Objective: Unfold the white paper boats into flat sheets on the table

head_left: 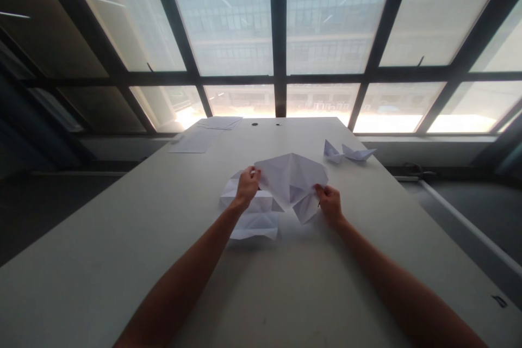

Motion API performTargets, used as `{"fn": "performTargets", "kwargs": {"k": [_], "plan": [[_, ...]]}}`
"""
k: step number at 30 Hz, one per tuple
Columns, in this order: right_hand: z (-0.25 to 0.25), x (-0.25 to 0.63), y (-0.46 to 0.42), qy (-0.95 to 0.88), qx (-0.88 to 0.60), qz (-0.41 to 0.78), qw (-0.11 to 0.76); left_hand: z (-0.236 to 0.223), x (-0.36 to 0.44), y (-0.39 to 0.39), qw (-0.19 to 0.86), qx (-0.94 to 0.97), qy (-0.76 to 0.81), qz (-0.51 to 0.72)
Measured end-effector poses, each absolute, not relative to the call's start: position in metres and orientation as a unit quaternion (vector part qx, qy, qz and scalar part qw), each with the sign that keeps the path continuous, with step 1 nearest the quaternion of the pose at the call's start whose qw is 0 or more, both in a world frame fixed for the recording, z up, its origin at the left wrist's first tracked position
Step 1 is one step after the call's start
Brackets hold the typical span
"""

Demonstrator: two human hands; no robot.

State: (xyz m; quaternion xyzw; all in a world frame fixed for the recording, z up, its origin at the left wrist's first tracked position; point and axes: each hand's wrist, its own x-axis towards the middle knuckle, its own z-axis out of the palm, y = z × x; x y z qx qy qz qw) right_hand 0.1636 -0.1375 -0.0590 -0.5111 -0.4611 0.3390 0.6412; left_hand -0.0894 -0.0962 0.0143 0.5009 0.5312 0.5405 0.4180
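Note:
Between my two hands a creased, partly folded sheet of white paper (291, 174) is held up above the table. My left hand (248, 186) pinches its left edge, fingers closed. Its lower right side is gripped by my right hand (328, 201), also closed, beside a flap that hangs down. Beneath and to the left, another creased white sheet (255, 224) lies on the table, partly hidden by my left hand and the held paper.
Two folded paper boats (358, 153) stand near the table's right edge. Flat white sheets (193, 141) lie at the far left of the white table (134, 239). A dark round hole (254, 124) sits near the far edge, before tall windows (220, 16).

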Motion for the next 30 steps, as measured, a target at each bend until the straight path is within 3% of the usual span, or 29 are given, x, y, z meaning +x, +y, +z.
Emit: {"fn": "performTargets", "kwargs": {"k": [4,7,14,22,30], "plan": [[-0.056,0.164,-0.141,-0.452,-0.532,0.303,0.648,0.007,-0.077,-0.113,0.596,0.479,0.483,0.427],[-0.054,0.165,-0.142,-0.440,-0.544,0.289,0.654,-0.004,-0.072,-0.118,0.657,0.480,0.445,0.373],[-0.061,0.167,-0.134,-0.444,-0.541,0.340,0.628,-0.023,-0.067,-0.113,0.639,0.470,0.393,0.465],[-0.073,0.191,-0.121,-0.387,-0.631,0.216,0.636,-0.040,-0.070,-0.108,0.614,0.501,0.423,0.439],[-0.072,0.234,-0.112,-0.444,-0.664,0.166,0.578,-0.025,-0.094,-0.100,0.573,0.553,0.457,0.396]]}}
